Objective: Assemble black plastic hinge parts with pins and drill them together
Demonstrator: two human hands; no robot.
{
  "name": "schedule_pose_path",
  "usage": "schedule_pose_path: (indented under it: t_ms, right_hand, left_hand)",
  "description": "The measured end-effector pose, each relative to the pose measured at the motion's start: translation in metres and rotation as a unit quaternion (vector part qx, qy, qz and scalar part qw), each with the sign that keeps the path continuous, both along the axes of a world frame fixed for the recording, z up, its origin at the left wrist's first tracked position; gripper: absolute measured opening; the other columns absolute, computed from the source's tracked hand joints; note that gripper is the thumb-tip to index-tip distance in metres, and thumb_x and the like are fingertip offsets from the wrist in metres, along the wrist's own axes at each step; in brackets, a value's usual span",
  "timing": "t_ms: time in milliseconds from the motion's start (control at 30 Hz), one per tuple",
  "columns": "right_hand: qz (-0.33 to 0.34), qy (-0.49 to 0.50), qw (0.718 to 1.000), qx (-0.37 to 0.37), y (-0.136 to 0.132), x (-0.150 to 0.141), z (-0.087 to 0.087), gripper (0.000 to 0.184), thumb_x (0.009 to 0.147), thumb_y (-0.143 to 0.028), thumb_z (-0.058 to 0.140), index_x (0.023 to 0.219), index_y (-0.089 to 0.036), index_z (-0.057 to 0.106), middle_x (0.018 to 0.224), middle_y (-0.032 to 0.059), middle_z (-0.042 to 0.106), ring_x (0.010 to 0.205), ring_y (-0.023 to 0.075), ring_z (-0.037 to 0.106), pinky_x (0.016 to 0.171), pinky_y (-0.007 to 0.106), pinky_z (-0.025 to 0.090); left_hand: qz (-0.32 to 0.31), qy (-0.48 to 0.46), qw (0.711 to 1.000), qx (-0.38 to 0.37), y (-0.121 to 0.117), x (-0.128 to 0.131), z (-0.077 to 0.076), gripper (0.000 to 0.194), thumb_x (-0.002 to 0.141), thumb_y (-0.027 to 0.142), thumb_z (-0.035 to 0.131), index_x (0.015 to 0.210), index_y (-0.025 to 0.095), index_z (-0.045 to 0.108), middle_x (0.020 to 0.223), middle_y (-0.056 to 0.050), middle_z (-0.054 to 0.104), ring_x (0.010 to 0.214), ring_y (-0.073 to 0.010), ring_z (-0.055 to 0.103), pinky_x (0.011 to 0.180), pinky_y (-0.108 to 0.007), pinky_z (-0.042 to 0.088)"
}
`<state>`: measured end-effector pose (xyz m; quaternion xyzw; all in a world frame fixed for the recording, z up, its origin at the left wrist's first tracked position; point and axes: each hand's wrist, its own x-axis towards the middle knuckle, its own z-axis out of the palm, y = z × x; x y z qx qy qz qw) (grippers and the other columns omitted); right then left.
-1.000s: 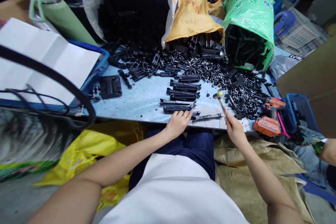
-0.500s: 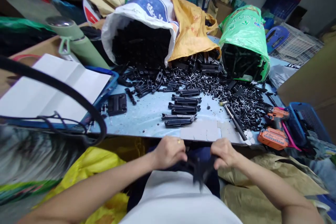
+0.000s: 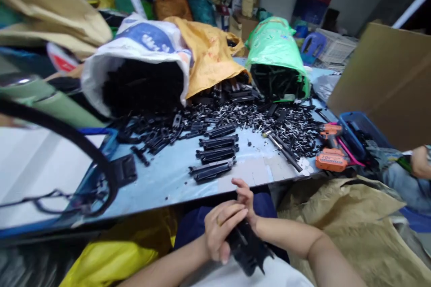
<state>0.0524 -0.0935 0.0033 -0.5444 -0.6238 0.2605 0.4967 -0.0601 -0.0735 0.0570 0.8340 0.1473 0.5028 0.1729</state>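
Low in front of my body, above my lap, is a long black plastic part (image 3: 247, 251) with a forked, jagged near end. My left hand (image 3: 222, 226), a ring on one finger, is closed round its upper left side. Against the far end presses my right hand (image 3: 248, 202), partly covered by the left, its visible fingers curved upward. On the light-blue table beyond lie several similar black plastic assemblies (image 3: 217, 156) in a column. A hammer (image 3: 284, 151) rests to the right of them, beside a large heap of small black pieces and metal pins (image 3: 289, 128).
A white sack (image 3: 134, 38), a yellow bag (image 3: 208, 54) and a green bag (image 3: 276, 45) spill black parts. An orange cordless drill (image 3: 332, 157) and blue basket (image 3: 365, 134) are right. A black cable (image 3: 84, 143) arcs left. Another person's hand (image 3: 420, 161) shows at far right.
My hands have come together from either side of the black part, which is now folded compact and tilted. The view has turned right, bringing another person's hand into sight.
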Motion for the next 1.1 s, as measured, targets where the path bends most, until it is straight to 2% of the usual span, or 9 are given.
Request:
schedule_pose_path:
  t_ms: [67,167,233,400,467,533,867,1000,1100]
  right_hand:
    - [-0.002,-0.106,0.994,0.028,0.017,0.006,0.006,0.036,0.082,-0.037,0.029,0.114,-0.028,0.042,0.127,0.0037,0.05,0.121,0.0233,0.043,0.096,0.046,0.039]
    - [0.003,-0.345,0.939,-0.006,0.04,0.052,0.041,0.04,0.078,-0.041,0.042,0.116,-0.028,0.047,0.129,0.0025,0.05,0.122,0.0241,0.042,0.098,0.044,0.039]
    - [-0.115,-0.424,0.897,-0.05,0.05,0.106,0.071,0.04,0.082,-0.041,0.044,0.117,-0.022,0.051,0.127,0.009,0.051,0.123,0.0263,0.04,0.099,0.042,0.037]
    - [-0.463,-0.421,0.752,-0.208,0.058,0.253,0.131,0.044,0.088,-0.032,0.04,0.121,-0.002,0.045,0.125,0.0251,0.047,0.118,0.0321,0.042,0.094,0.043,0.036]
    - [-0.495,-0.382,0.705,-0.334,0.055,0.293,0.14,0.047,0.085,-0.034,0.048,0.118,-0.001,0.047,0.117,0.0271,0.052,0.109,0.033,0.049,0.087,0.042,0.041]
    - [-0.475,-0.352,0.69,-0.418,0.053,0.317,0.143,0.049,0.08,-0.035,0.057,0.116,-0.002,0.05,0.112,0.0252,0.055,0.105,0.0308,0.054,0.084,0.038,0.042]
    - [-0.471,-0.358,0.693,-0.412,0.056,0.314,0.138,0.049,0.077,-0.03,0.062,0.115,-0.001,0.051,0.11,0.027,0.056,0.104,0.0307,0.056,0.083,0.036,0.044]
    - [-0.487,-0.405,0.682,-0.365,0.06,0.296,0.134,0.058,0.078,-0.029,0.059,0.124,0.0,0.039,0.114,0.0296,0.051,0.1,0.0326,0.058,0.08,0.038,0.045]
    - [-0.475,-0.415,0.69,-0.355,0.07,0.296,0.131,0.061,0.077,-0.037,0.059,0.125,-0.004,0.04,0.112,0.027,0.052,0.099,0.0329,0.058,0.078,0.04,0.045]
  left_hand:
    - [0.039,0.024,0.997,0.064,0.006,0.002,-0.008,0.063,0.09,0.05,0.006,0.129,0.017,0.041,0.09,-0.011,0.066,0.088,-0.022,0.062,0.07,-0.033,0.051]
    - [0.121,0.099,0.977,0.142,0.024,0.002,-0.017,0.066,0.089,0.053,0.009,0.13,0.012,0.04,0.085,-0.014,0.067,0.081,-0.0235,0.064,0.07,-0.033,0.051]
    - [0.155,0.168,0.958,0.175,0.041,-0.001,-0.023,0.068,0.086,0.059,0.018,0.119,0.01,0.052,0.081,-0.014,0.067,0.075,-0.0231,0.064,0.068,-0.032,0.051]
    - [0.193,0.292,0.92,0.175,0.071,-0.022,-0.047,0.042,0.088,0.046,0.039,0.096,0.013,0.065,0.083,-0.013,0.068,0.083,-0.0222,0.064,0.073,-0.03,0.05]
    - [0.186,0.3,0.92,0.169,0.074,-0.029,-0.055,0.031,0.088,0.036,0.043,0.098,0.016,0.065,0.087,-0.012,0.068,0.089,-0.0224,0.063,0.078,-0.032,0.048]
    - [0.179,0.305,0.921,0.163,0.074,-0.032,-0.06,0.026,0.088,0.03,0.045,0.103,0.019,0.064,0.091,-0.011,0.068,0.092,-0.0224,0.063,0.08,-0.034,0.047]
    - [0.205,0.315,0.918,0.126,0.071,-0.032,-0.053,0.028,0.087,0.03,0.045,0.106,0.02,0.063,0.093,-0.011,0.067,0.094,-0.0229,0.061,0.079,-0.035,0.047]
    - [0.257,0.286,0.923,-0.004,0.081,0.002,-0.034,0.039,0.087,0.038,0.041,0.114,0.015,0.057,0.107,-0.015,0.062,0.106,-0.0268,0.054,0.087,-0.041,0.045]
    - [0.271,0.27,0.915,-0.125,0.121,0.047,-0.015,0.044,0.088,0.042,0.037,0.115,0.013,0.056,0.117,-0.015,0.057,0.113,-0.0271,0.049,0.094,-0.042,0.042]
